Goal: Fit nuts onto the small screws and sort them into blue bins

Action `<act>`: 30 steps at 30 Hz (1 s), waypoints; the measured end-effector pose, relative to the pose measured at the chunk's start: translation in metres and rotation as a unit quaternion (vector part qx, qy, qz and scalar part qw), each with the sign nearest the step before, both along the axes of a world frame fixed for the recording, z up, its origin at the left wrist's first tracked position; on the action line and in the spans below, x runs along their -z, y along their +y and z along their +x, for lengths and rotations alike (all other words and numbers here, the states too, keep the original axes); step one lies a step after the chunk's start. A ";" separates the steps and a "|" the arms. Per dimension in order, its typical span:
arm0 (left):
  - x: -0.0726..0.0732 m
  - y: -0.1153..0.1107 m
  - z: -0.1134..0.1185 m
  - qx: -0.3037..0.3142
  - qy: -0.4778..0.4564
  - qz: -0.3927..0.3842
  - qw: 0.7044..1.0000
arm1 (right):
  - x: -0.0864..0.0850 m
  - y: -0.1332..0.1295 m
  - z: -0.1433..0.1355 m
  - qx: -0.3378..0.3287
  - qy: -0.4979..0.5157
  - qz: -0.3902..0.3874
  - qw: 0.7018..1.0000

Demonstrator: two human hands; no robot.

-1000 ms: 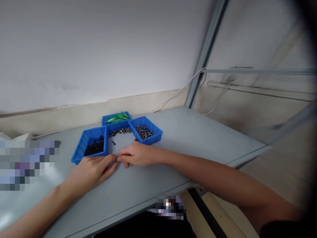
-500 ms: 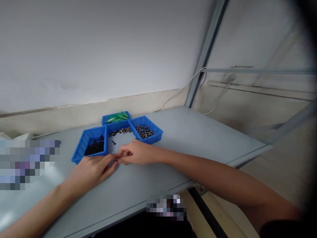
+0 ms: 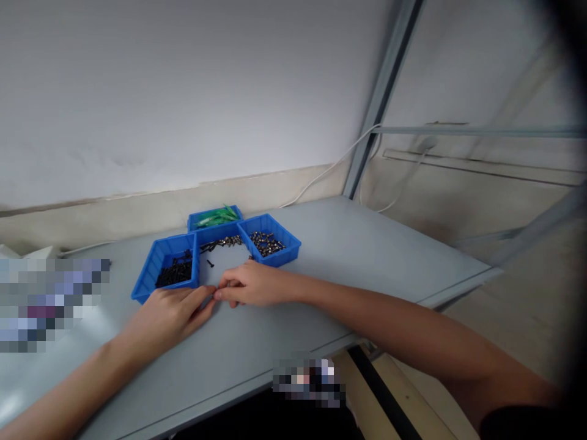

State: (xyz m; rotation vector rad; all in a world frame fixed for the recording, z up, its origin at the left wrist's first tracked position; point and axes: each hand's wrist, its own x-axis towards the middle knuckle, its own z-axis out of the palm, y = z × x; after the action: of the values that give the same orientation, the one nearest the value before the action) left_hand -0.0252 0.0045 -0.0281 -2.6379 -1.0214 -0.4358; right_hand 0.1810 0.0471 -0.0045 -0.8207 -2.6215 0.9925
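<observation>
My left hand point(image 3: 177, 310) and my right hand point(image 3: 247, 284) meet fingertip to fingertip just above the grey table point(image 3: 257, 342). Both are closed in a pinch, and whatever lies between the fingertips is too hidden to name. Left of them, a blue bin holds black screws point(image 3: 177, 272). Another blue bin at the right holds small shiny metal parts point(image 3: 266, 244). Between these bins, beyond my hands, more metal parts point(image 3: 227, 242) lie in a row, and a single black screw point(image 3: 210, 263) rests apart on the surface.
A blue bin with green packets point(image 3: 217, 217) stands at the back by the wall. A white cable point(image 3: 316, 181) runs up to the metal post point(image 3: 383, 91). Pixelated patches cover things at the far left and near the front edge.
My right fingertips have closed in slightly on the left ones, and the small metal piece that showed between them is now covered. The bins stand as before.
</observation>
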 end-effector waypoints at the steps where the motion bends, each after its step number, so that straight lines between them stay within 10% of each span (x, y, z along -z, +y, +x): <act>1: 0.000 0.000 0.000 0.001 0.000 0.004 1.000 | 0.000 0.000 0.000 -0.007 -0.004 0.000 1.000; 30: -0.002 -0.002 0.000 -0.001 0.000 -0.013 1.000 | -0.002 -0.001 0.001 0.004 0.004 -0.002 1.000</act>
State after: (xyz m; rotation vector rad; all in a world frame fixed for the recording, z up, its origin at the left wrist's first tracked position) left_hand -0.0249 0.0029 -0.0266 -2.6581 -1.0367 -0.4243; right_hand 0.1819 0.0464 -0.0025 -0.8263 -2.6076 0.9976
